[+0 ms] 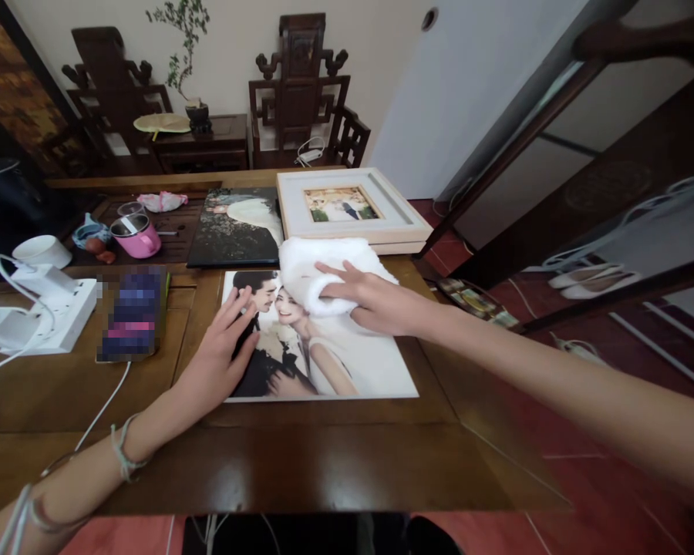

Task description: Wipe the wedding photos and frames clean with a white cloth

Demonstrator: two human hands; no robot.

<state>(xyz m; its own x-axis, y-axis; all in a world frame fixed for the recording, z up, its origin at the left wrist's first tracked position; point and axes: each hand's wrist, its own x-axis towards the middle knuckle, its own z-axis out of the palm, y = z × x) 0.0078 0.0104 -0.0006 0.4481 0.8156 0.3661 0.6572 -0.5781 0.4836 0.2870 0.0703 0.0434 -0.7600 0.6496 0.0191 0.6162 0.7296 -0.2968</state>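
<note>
My left hand (223,351) rests on the left side of the photo (332,370), fingers spread and released. The photo lies flat on the table (301,462). My right hand (379,301) grasps the cloth (304,266) over the photo's upper right portion, near the picture frame (292,212).

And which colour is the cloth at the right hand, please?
The cloth is white, best seen in the head view.

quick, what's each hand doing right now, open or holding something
Left hand: open, fingers over the left side of the photo panel, nothing seen held.
Right hand: holding the white cloth at the panel's upper right.
</note>
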